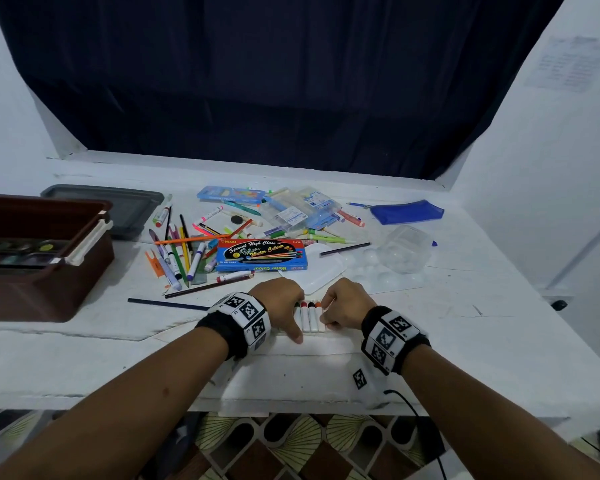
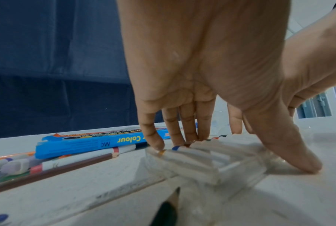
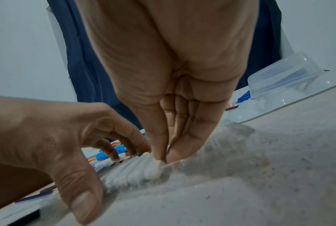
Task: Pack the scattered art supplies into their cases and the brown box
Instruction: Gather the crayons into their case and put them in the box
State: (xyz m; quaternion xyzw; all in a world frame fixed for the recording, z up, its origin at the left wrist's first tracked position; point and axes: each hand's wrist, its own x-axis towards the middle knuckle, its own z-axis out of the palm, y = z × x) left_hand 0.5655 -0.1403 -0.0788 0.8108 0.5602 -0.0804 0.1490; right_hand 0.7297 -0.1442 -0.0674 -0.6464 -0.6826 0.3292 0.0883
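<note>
A clear marker case (image 1: 310,317) with a row of white markers lies near the table's front edge. My left hand (image 1: 293,320) spans it. In the left wrist view its fingertips (image 2: 159,145) press on the coloured caps at the far end of the case (image 2: 211,165), and the thumb is down at the near corner. My right hand (image 1: 326,321) is at the case's right side. There its thumb and forefinger pinch the near end of the outermost marker (image 3: 153,169). The brown box (image 1: 42,271) stands open at far left with a paint palette inside.
Loose pens and pencils (image 1: 184,251) and a blue water colour box (image 1: 260,254) lie just beyond my hands. A grey lid (image 1: 118,206) sits behind the brown box. A white palette (image 1: 321,271), a clear tub (image 1: 406,249) and a blue pouch (image 1: 407,211) lie to the right.
</note>
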